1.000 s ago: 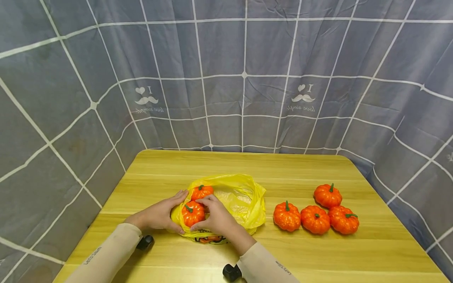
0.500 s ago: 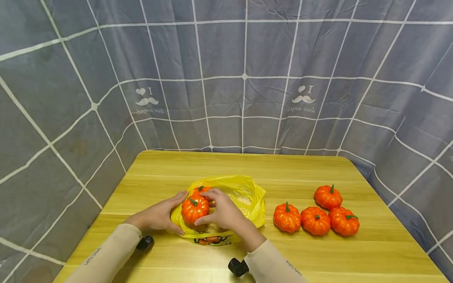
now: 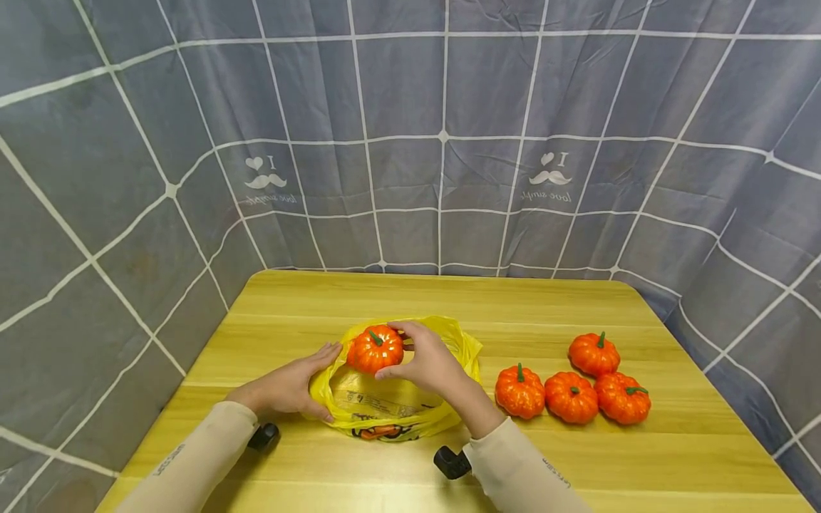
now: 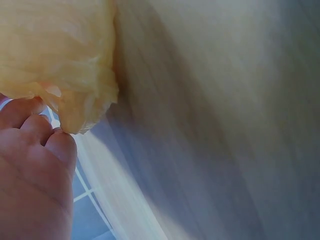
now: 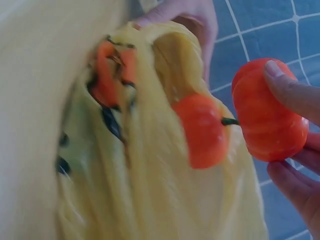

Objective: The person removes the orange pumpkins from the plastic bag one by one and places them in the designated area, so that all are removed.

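Note:
My right hand (image 3: 431,358) grips a small orange pumpkin (image 3: 375,349) by its side, thumb opposite fingers, over the opening of a yellow plastic bag (image 3: 471,356). The right wrist view shows the gripped pumpkin (image 5: 267,112) raised clear of the bag. A second pumpkin (image 5: 202,131) is at the bag's mouth there; in the head view it is mostly hidden behind the first. My left hand (image 3: 291,385) holds the bag's left rim, thumb at the front and fingers at the back. In the left wrist view its fingers (image 4: 37,131) touch the crumpled bag edge (image 4: 85,95).
Several more pumpkins (image 3: 571,397) stand close together on the wooden table (image 3: 410,296), right of the bag. A grey curtain (image 3: 410,178) with white grid lines hangs behind the table and along both sides.
My right hand has lifted the pumpkin from the front left of the bag and moved it up and right, above the other pumpkin. My left hand has stayed on the rim.

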A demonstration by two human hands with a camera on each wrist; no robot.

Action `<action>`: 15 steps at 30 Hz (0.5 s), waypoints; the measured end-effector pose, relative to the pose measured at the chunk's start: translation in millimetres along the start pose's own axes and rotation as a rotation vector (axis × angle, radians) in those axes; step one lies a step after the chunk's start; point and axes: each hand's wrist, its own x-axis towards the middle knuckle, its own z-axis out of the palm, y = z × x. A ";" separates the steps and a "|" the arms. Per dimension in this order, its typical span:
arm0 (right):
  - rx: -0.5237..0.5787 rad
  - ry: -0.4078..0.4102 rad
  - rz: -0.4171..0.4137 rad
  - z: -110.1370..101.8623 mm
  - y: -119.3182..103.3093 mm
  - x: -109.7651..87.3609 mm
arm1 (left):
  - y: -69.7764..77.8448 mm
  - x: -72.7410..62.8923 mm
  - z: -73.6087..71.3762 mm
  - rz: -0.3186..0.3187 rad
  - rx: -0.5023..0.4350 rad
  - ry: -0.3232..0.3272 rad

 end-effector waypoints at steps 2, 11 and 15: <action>-0.012 0.015 0.004 -6.7 -0.3 0.8 | 0.2 0.3 -0.9 0.003 -0.004 0.002; -0.050 0.078 -0.007 -34.4 1.9 0.8 | -1.4 1.2 0.1 0.006 0.011 -0.010; -0.078 0.113 -0.013 -52.1 3.8 -0.7 | -1.3 0.9 0.3 0.000 0.016 -0.007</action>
